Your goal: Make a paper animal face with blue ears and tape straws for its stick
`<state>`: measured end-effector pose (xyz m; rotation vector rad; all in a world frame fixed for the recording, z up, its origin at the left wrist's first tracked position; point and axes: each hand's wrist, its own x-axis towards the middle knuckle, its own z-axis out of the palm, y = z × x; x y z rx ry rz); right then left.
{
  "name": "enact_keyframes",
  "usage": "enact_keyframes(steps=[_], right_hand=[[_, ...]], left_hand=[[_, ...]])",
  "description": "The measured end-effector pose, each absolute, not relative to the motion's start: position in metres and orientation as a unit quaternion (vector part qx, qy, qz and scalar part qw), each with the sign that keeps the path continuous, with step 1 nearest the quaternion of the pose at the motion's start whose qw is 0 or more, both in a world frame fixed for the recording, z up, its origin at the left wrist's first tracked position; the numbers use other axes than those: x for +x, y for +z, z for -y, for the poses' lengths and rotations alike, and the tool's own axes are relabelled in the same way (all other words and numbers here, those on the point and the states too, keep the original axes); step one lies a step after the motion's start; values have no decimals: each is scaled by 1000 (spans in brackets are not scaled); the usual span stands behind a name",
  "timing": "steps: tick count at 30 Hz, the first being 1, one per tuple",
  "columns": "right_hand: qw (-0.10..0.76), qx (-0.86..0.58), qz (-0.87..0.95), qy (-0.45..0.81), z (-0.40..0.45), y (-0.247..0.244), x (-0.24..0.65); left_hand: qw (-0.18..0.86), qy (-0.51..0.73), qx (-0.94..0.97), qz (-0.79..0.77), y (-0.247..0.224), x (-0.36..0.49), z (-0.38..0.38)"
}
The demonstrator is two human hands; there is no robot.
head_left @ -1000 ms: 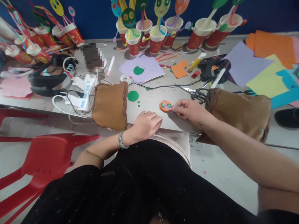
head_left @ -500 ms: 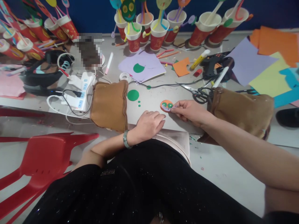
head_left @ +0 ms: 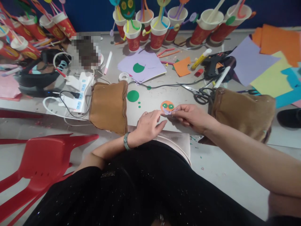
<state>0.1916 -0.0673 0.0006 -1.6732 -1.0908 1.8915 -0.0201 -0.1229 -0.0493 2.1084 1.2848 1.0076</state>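
Note:
An orange paper circle (head_left: 164, 103) with two green eye dots lies on the table near its front edge. Across its lower part sits a small purple paper strip (head_left: 167, 111), marked with fine lines. My right hand (head_left: 191, 117) pinches the right end of this strip between thumb and fingers. From the other side my left hand (head_left: 150, 124) reaches in, index finger stretched to the circle's lower left edge and thumb apart. It holds nothing. Left of the circle lie a larger green paper circle (head_left: 133, 96) and tiny green dots.
Brown cloth covers (head_left: 109, 106) hang over the table edge on both sides. Black scissors (head_left: 201, 95) lie beyond my right hand, near a cable. Farther back are purple paper (head_left: 150, 64), a yellow marker (head_left: 201, 59) and red paper cups (head_left: 160, 34). A power strip (head_left: 83, 91) stands left.
My left index finger has stretched out to the orange circle, where the fingers were curled before. The purple strip's left end now sits lower on the face, with my right hand still pinching it.

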Motion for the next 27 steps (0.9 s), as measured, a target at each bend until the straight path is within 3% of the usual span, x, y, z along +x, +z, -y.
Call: enact_keyframes(steps=[3,6,22,27], right_hand=[[195,-590,380,685,72,4,191],[187,-588,378,690,75,6,191],[197,-590,407,669,77,3,191],[212,-613,412,640,73,1,193]], left_hand=[[360,413,685,-481,-51,-18,122],[412,423,649,-480,-50,-17,120],[392,381,672,-499,-49,-11,108],[231,360,739,-521,-51,-16,115]])
